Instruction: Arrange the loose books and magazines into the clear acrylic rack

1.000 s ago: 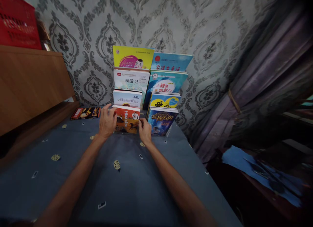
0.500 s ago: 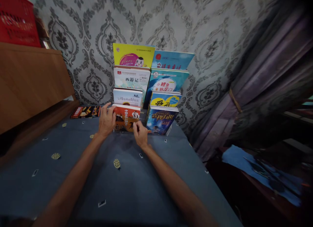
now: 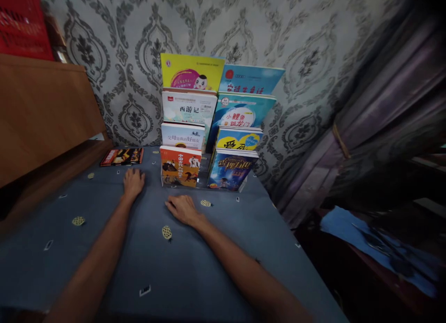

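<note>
My left hand (image 3: 134, 184) rests on the blue patterned tablecloth (image 3: 114, 248), just in front of a dark red-and-black book (image 3: 121, 157) that lies flat. It holds nothing and its fingers are a little apart. My right hand (image 3: 183, 209) lies palm down on the cloth, empty, fingers loosely stretched to the left. Behind it, a clear tiered rack (image 3: 204, 184) bears upright books in two columns. At its front stand an orange book (image 3: 180, 166) on the left and a dark blue book (image 3: 232, 171) on the right. Neither hand touches the rack.
Higher tiers hold a yellow book (image 3: 191, 67), a white book (image 3: 188, 107) and light blue ones. A wooden cabinet (image 3: 45, 109) with a red basket (image 3: 24, 26) stands at left. To the right hang a purple curtain (image 3: 313, 174) and a blue cloth (image 3: 341, 225) with dark tools.
Both hands have come away from the orange book and down onto the tablecloth. My left hand moved left, my right hand toward me and left. The orange book stays in the rack.
</note>
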The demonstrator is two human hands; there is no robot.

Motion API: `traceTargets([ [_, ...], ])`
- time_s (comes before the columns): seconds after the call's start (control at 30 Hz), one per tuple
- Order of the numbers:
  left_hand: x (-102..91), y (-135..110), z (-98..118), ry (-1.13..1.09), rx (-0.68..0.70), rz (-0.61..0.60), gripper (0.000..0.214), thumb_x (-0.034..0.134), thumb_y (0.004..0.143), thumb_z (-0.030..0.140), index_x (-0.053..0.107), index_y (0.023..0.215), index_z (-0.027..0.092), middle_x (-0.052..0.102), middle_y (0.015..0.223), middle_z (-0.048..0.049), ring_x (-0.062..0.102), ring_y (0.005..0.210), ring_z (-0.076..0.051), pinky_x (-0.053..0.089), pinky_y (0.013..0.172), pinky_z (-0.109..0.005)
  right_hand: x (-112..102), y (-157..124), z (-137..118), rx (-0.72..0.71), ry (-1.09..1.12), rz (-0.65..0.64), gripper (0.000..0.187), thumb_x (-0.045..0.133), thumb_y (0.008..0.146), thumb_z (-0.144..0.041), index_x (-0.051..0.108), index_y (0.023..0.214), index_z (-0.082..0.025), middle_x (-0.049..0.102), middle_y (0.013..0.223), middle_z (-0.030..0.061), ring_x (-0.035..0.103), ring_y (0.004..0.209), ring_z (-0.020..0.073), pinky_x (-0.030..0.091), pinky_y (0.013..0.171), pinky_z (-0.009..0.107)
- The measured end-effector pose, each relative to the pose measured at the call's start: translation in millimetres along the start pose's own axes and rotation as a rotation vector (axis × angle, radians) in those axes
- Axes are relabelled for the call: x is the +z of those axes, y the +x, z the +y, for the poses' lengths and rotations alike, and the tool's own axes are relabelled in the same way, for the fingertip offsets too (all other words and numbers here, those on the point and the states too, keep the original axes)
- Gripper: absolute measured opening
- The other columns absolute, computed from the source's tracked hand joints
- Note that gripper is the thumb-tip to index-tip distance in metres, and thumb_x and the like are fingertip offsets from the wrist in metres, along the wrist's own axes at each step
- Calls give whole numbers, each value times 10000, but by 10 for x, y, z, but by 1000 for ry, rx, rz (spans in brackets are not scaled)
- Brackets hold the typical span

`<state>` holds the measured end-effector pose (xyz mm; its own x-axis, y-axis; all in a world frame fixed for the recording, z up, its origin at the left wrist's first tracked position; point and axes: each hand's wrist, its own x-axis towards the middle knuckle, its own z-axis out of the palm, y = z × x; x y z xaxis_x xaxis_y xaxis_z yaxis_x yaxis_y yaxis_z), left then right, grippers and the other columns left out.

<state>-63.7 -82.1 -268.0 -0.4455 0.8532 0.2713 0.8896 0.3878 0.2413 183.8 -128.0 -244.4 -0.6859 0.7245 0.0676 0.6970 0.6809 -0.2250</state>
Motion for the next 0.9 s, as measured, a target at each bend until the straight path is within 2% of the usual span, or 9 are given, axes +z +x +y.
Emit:
traceTargets([
  [0.17, 95, 160, 9, 81, 66, -12, 469, 383, 982, 352, 560, 1319, 78, 466, 1483, -264, 397, 1415, -387, 414, 1086, -542, 4, 6, 12, 8, 16, -11, 341, 407, 1059, -395, 690, 1052, -206, 770, 1010, 83, 712, 919, 193, 347, 695, 277],
  [0.4, 133, 527, -2, 20, 41, 40, 574, 356, 983, 304, 365, 1509, 76, 319, 1612, -241, 268, 1508, -367, 339, 1148, -599, 4, 7, 11, 25, 19, -21, 358, 396, 1057, -405, 698, 1059, -212, 774, 1022, 83, 711, 936, 193, 365, 718, 273],
  [0.5, 140, 650, -8, 5, 49, 47, 576, 311, 997, 303, 360, 1512, 50, 324, 1606, -254, 266, 1511, -367, 319, 1160, -605, -7, 5, 12, 17, 16, -19, 362, 392, 1057, -400, 698, 1055, -208, 774, 1015, 91, 714, 910, 200, 372, 715, 275],
  [0.6, 133, 757, -24, 20, 51, 38, 565, 250, 1012, 296, 387, 1500, 48, 380, 1570, -269, 317, 1485, -377, 323, 1149, -613, -6, 7, 19, 14, 20, -12, 352, 401, 1056, -395, 699, 1051, -209, 774, 1007, 90, 715, 904, 198, 379, 719, 271],
  [0.7, 93, 902, -60, 109, 74, -18, 547, 257, 998, 232, 401, 1494, 55, 485, 1476, -297, 447, 1392, -408, 348, 1093, -667, 6, 15, 33, 28, 38, -14, 351, 408, 1054, -402, 703, 1053, -212, 775, 1006, 90, 715, 911, 193, 384, 731, 266],
  [0.77, 42, 1039, -89, 218, 123, -100, 536, 288, 967, 162, 435, 1469, 46, 549, 1392, -325, 538, 1300, -428, 378, 1036, -695, 15, 21, 44, 41, 56, -14, 362, 401, 1056, -409, 706, 1052, -214, 776, 1005, 88, 718, 924, 193, 382, 730, 268],
  [0.83, -20, 1200, -115, 323, 204, -215, 503, 312, 938, 114, 525, 1384, 19, 609, 1285, -349, 615, 1199, -436, 424, 981, -680, 21, 28, 54, 49, 70, -15, 376, 391, 1057, -420, 706, 1051, -215, 777, 1004, 87, 720, 936, 196, 380, 728, 272],
  [0.9, -74, 1357, -132, 344, 278, -275, 449, 354, 916, 108, 617, 1267, 13, 653, 1197, -346, 665, 1115, -429, 467, 939, -643, 23, 33, 60, 51, 74, -17, 384, 385, 1058, -425, 706, 1050, -214, 777, 1003, 88, 721, 933, 199, 379, 723, 275],
])
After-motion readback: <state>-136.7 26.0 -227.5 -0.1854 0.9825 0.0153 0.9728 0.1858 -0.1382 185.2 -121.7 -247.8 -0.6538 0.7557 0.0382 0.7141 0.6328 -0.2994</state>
